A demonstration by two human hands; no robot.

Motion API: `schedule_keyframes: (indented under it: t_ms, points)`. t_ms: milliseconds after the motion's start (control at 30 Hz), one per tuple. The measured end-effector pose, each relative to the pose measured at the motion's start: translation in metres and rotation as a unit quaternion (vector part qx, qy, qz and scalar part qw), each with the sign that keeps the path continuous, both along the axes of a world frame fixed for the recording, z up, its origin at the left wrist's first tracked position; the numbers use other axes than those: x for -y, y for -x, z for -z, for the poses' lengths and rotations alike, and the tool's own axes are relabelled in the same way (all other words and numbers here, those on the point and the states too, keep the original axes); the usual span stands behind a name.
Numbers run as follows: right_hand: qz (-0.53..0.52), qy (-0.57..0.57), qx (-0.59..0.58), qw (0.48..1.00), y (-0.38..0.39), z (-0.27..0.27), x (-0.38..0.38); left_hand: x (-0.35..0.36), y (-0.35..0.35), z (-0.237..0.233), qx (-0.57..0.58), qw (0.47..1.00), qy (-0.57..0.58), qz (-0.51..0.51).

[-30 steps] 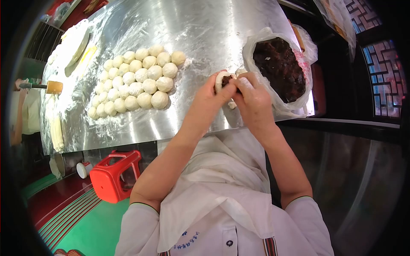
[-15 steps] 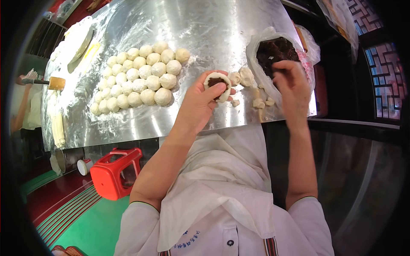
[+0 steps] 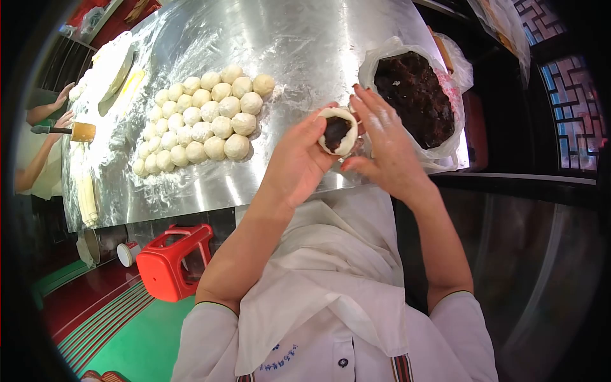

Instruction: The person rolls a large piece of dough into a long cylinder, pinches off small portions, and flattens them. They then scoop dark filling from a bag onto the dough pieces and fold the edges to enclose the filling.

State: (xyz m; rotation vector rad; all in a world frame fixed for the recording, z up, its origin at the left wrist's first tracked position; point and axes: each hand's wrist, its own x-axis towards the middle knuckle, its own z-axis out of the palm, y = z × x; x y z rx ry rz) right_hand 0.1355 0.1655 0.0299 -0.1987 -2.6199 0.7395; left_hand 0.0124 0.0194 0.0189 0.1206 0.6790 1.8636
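Observation:
A round piece of dough (image 3: pixel 349 141), cupped around a lump of dark filling (image 3: pixel 335 132), sits in my left hand (image 3: pixel 299 156). The fingers of that hand wrap the dough from the left and beneath. Close beside it, on the right, is my right hand (image 3: pixel 393 151); its fingers are stretched out, with dark smears on the fingertips, and they reach the dough's right edge. Behind the right hand stands an open plastic bag (image 3: pixel 367 69) full of dark, sticky filling (image 3: pixel 414 95).
Several rows of floured dough balls (image 3: pixel 202 114) lie left of my hands on the steel table (image 3: pixel 305 38). At the far left are a wooden roller with a dark handle (image 3: pixel 83 132), a dough strip (image 3: pixel 86 191) and another person's hands (image 3: pixel 62 108). A red stool (image 3: pixel 167 270) stands below the table's edge.
My right hand has moved left from the filling bag to the dough, its fingers now straightened. More dark filling shows in the dough. At the far left, the other person's hands have come further into view.

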Motion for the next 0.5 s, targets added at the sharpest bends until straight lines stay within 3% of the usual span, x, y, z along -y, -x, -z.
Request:
schedule_keyframes:
  t_ms: [67, 133, 267, 333, 400, 433, 500]
  points:
    - [-0.025, 0.052, -0.056, 0.997, 0.007, 0.006, 0.014, 0.006, -0.001, 0.0, -0.021, 1.0, 0.012, 0.013]
    - [-0.026, 0.1, -0.081, 0.991, 0.014, 0.006, 0.029, 0.011, -0.002, -0.008, -0.188, 0.971, 0.137, 0.059]
    - [-0.037, 0.216, -0.15, 0.964, 0.019, 0.018, 0.031, 0.017, 0.001, -0.009, -0.209, 0.971, 0.1, 0.063]
    - [-0.023, 0.24, -0.118, 0.963, 0.018, 0.01, 0.029, 0.019, -0.002, -0.009, -0.141, 0.988, 0.018, 0.061]
    - [0.007, 0.316, -0.075, 0.946, 0.023, -0.008, 0.035, 0.019, -0.004, -0.003, -0.193, 0.98, 0.042, 0.037]
    - [0.002, 0.318, -0.079, 0.945, 0.025, -0.014, 0.041, 0.018, -0.005, 0.0, -0.24, 0.968, 0.064, 0.016]
    - [0.037, 0.144, -0.083, 0.985, 0.029, -0.02, 0.05, 0.017, -0.003, 0.001, -0.243, 0.966, 0.083, -0.008]
